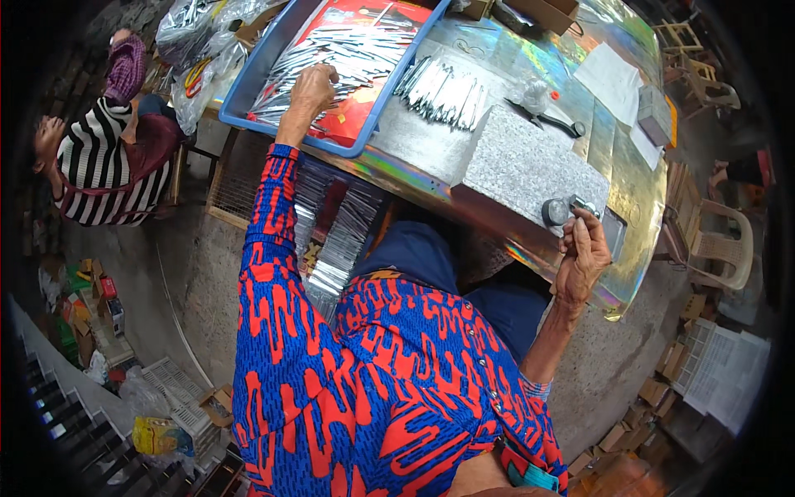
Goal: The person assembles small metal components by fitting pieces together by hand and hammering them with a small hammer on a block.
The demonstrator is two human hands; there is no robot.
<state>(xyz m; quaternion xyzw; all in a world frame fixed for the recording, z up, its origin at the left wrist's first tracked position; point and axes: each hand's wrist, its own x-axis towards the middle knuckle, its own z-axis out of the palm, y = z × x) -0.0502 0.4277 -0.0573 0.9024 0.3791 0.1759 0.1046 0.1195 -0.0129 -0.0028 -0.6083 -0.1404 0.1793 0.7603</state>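
My left hand (pixel 313 91) is over the blue plastic tray (pixel 354 151), its fingers curled down at a heap of thin silvery metal rods (pixel 352 54). Whatever its fingertips hold is hidden. My right hand (pixel 584 255) is closed around a small metal tool with a round, dark end (pixel 555 212), at the near right corner of the speckled grey stone block (pixel 530 157). The tool's exact kind is unclear. Between tray and block, more slim metal pieces (pixel 443 91) lie in a row on the table.
A black-handled tool (pixel 559 124) and white paper (pixel 609 79) lie beyond the block on the shiny table (pixel 604 282). Below the tray is a box of metal rods (pixel 335 240). Someone in a striped top (pixel 95 157) sits at left. Plastic chairs (pixel 722 244) stand at right.
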